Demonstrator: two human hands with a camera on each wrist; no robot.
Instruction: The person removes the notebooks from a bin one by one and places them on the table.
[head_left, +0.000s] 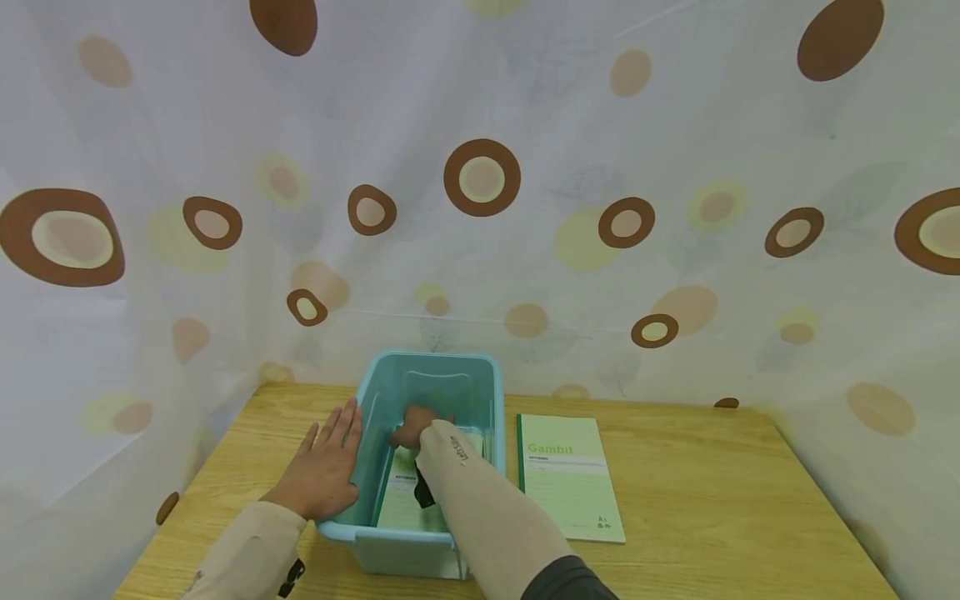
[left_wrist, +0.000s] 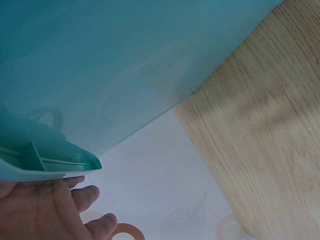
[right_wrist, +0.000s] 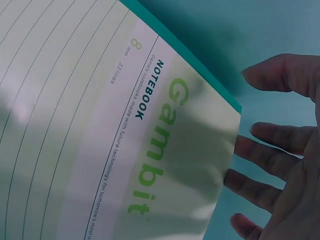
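Observation:
A light blue plastic bin (head_left: 405,554) stands on the table. Inside it lies a pale green Gambit notebook (right_wrist: 150,125) with a dark green spine, partly covered by my right forearm in the head view. My right hand (head_left: 412,427) reaches down into the bin, its fingers (right_wrist: 265,155) spread with the tips right at the notebook's top edge and the thumb apart from it. My left hand (head_left: 324,473) rests flat along the bin's left rim, fingers extended; the left wrist view shows them just outside the rim.
Right of the bin, a second pale green Gambit notebook (head_left: 566,483) lies face up on the wooden table (head_left: 697,492). A white curtain (head_left: 420,250) with brown and yellow spots hangs behind the table and along both sides.

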